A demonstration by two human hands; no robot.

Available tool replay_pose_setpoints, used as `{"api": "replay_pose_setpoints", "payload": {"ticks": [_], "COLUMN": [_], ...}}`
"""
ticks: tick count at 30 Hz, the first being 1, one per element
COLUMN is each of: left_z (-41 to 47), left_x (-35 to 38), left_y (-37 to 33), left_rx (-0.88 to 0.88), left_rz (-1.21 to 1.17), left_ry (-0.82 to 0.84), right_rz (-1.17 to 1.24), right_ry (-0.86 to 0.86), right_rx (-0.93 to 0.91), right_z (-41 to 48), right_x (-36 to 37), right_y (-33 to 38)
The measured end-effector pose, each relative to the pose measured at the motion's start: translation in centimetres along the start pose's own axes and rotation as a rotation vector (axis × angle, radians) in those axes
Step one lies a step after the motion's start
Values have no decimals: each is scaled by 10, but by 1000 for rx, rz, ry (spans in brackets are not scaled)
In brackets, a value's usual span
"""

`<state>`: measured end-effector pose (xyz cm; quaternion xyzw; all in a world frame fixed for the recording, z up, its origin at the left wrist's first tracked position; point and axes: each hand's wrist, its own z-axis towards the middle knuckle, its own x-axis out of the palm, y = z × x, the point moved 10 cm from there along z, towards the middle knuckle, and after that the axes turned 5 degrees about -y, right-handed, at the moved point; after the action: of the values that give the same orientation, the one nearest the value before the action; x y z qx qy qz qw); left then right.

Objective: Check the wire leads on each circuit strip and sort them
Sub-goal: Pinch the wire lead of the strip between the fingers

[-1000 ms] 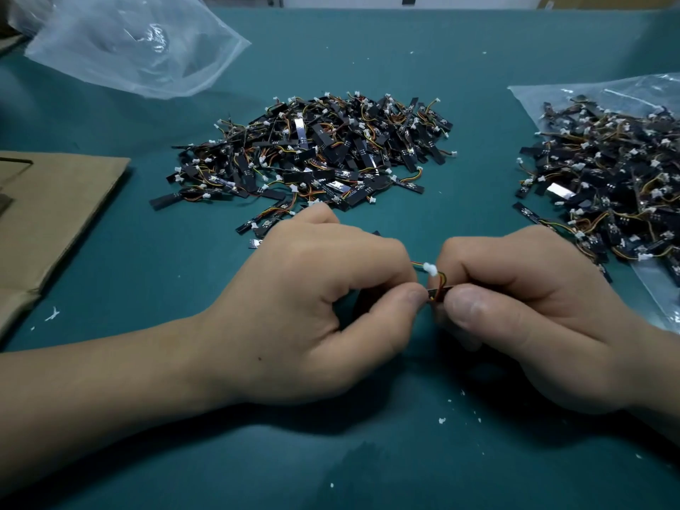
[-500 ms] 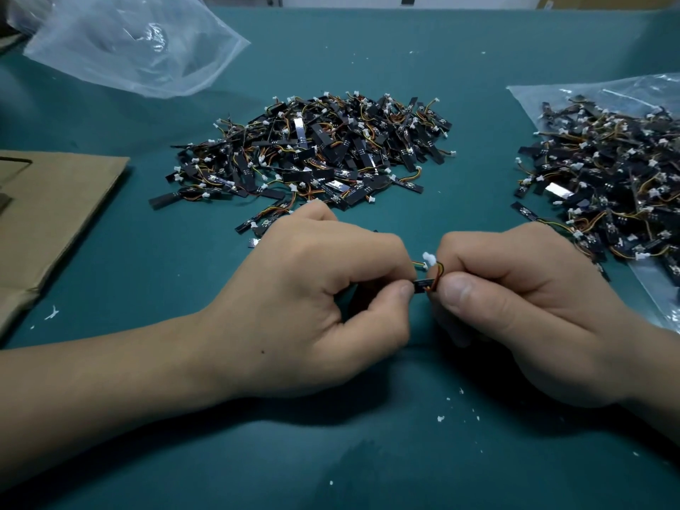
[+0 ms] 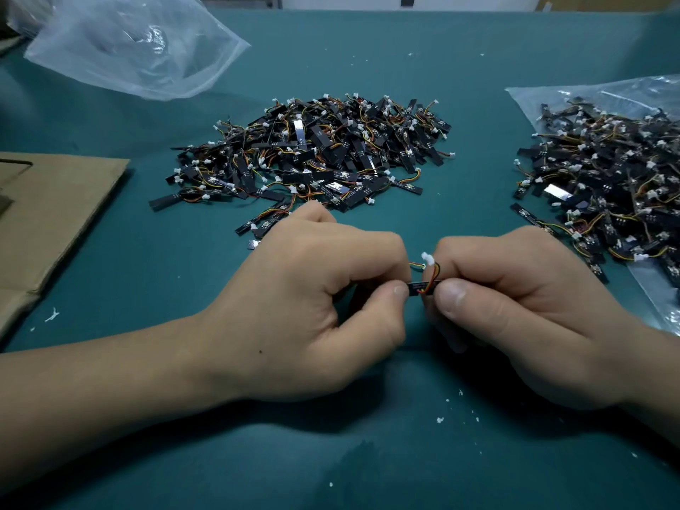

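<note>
Our left hand (image 3: 305, 288), just in front of the big middle pile (image 3: 312, 156), pinches one little circuit strip (image 3: 423, 287) near us. Our right hand (image 3: 515, 303), close beside it, pinches the other end. Another pile (image 3: 607, 185) lies on a bag (image 3: 625, 93) at the right. We think lots is left to check.

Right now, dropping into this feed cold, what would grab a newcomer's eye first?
Front and centre, the left hand and right hand pinch one circuit strip between them, its coloured leads looping up to a white connector. Behind them on the green mat sits a big loose pile of strips, and a second pile lies on a clear plastic bag at the right edge.
</note>
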<state>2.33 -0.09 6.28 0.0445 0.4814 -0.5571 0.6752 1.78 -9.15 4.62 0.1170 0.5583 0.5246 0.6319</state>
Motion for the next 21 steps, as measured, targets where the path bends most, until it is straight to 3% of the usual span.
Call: {"api": "replay_pose_setpoints", "payload": {"ticks": [3, 21], "left_z": [0, 0], "left_x": [1, -3], "left_y": [-5, -1], "left_rx": [62, 12], "left_rz": [8, 0], "left_ry": [16, -16], "right_rz": [-18, -12], "right_ry": [4, -3], "right_rx": [1, 25], "right_z": [0, 2], "right_x": [1, 1], "right_y": [-1, -1]}}
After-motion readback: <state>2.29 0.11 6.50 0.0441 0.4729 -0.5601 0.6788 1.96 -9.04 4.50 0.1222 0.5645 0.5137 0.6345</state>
